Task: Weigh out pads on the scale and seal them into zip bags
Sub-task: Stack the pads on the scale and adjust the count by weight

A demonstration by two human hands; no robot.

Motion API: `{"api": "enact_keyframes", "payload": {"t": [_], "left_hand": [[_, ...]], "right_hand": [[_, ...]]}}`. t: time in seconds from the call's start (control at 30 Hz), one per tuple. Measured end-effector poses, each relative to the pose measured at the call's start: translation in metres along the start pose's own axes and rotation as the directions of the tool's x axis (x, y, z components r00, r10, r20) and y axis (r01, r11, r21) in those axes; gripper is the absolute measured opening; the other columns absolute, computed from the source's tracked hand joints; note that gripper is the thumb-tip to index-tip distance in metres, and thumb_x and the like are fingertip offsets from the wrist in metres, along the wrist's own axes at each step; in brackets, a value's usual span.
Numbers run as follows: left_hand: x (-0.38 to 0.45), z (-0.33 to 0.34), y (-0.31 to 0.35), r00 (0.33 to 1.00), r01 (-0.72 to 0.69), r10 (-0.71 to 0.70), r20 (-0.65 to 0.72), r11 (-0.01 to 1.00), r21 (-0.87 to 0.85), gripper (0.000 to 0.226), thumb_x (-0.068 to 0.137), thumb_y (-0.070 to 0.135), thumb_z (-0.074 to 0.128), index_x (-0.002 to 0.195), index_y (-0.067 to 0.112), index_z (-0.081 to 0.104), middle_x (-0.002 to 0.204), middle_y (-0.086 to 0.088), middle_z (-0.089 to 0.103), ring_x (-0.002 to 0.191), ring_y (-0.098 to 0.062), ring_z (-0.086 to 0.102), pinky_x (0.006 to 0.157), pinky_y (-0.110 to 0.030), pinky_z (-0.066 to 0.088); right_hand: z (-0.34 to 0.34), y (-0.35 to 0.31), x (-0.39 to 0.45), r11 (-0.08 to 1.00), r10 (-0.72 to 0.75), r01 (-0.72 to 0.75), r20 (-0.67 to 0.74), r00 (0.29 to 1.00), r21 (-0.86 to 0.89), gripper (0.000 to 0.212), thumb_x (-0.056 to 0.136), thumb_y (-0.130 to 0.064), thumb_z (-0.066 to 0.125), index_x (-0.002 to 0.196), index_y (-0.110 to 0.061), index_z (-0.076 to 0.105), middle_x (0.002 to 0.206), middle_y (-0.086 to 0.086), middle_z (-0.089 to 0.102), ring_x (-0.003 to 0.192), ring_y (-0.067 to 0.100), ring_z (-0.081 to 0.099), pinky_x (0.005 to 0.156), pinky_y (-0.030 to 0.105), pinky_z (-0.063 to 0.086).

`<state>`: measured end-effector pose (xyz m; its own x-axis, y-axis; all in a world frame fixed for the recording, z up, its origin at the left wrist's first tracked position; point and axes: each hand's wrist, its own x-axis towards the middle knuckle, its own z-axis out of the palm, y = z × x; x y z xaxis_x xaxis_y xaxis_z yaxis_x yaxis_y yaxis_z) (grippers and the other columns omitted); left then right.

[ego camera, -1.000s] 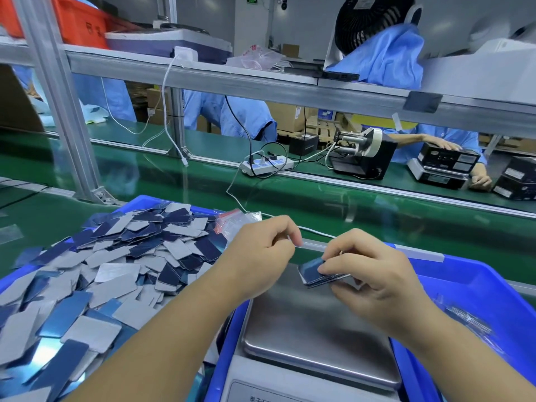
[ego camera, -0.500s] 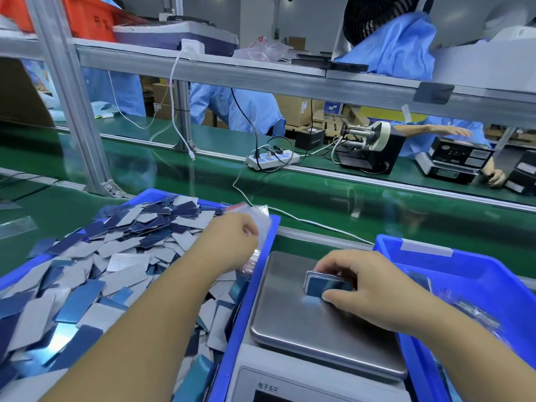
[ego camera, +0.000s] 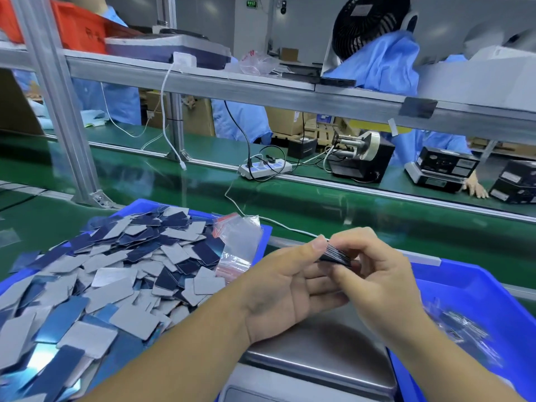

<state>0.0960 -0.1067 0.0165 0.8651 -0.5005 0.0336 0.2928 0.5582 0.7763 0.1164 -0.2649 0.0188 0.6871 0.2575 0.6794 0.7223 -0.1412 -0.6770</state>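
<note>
Left of the steel-topped scale, your blue plastic bin brims with loose grey and blue pads. Above the scale, your left hand and right hand pinch one small dark stack of pads. Loosen either pinch and pads could slip out, spoiling the weighed count.

L hand: I've pulled it back off the zip bags, now palm-up, touching R hand, thumb on the stack.
R hand: raised off the scale pan, was pressing there 0.5 s ago.
Pad stack: lifted w/ R hand, now pinched betw. both hands above pan.
</note>
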Motion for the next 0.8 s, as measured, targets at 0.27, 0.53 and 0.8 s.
{"api": "enact_keyframes", "payload": {"t": [0.27, 0.53, 0.8], "left_hand": [[0.001, 0.011, -0.004, 0.998, -0.052, 0.057, 0.022, 0.983, -0.174, 0.05, 0.073, 0.039, 0.087, 0.105, 0.001, 0.077, 0.11, -0.019, 0.073, 0.114, -0.031, 0.068, 0.093, -0.035, 0.055], [0.001, 0.011, -0.003, 0.996, -0.08, 0.079, -0.048, 0.997, -0.015, 0.053, 0.077, 0.032, 0.079, 0.121, 0.005, 0.066, 0.118, -0.017, 0.069, 0.106, -0.024, 0.07, 0.087, -0.031, 0.056], [-0.016, -0.012, 0.028, 0.995, 0.071, -0.091, 0.04, 0.935, 0.347, 0.069, 0.07, 0.017, 0.079, 0.134, 0.012, 0.054, 0.109, -0.023, 0.071, 0.093, -0.031, 0.069, 0.083, -0.035, 0.057]], "right_hand": [[0.005, 0.003, -0.001, 0.941, -0.302, 0.267, -0.165, 0.939, -0.207, 0.021, 0.079, -0.005, 0.068, 0.093, -0.021, 0.066, 0.095, -0.019, 0.062, 0.092, 0.031, 0.058, 0.073, 0.045, 0.048], [0.007, 0.002, 0.001, 0.926, -0.314, 0.282, -0.101, 0.944, -0.25, 0.036, 0.071, 0.005, 0.065, 0.092, -0.024, 0.059, 0.092, -0.018, 0.058, 0.085, 0.03, 0.056, 0.066, 0.04, 0.046], [-0.014, -0.005, 0.004, 0.974, -0.097, 0.155, 0.313, 0.945, -0.165, 0.041, 0.07, -0.024, 0.074, 0.111, -0.021, 0.068, 0.104, -0.008, 0.067, 0.099, 0.022, 0.059, 0.085, 0.029, 0.046]]}}
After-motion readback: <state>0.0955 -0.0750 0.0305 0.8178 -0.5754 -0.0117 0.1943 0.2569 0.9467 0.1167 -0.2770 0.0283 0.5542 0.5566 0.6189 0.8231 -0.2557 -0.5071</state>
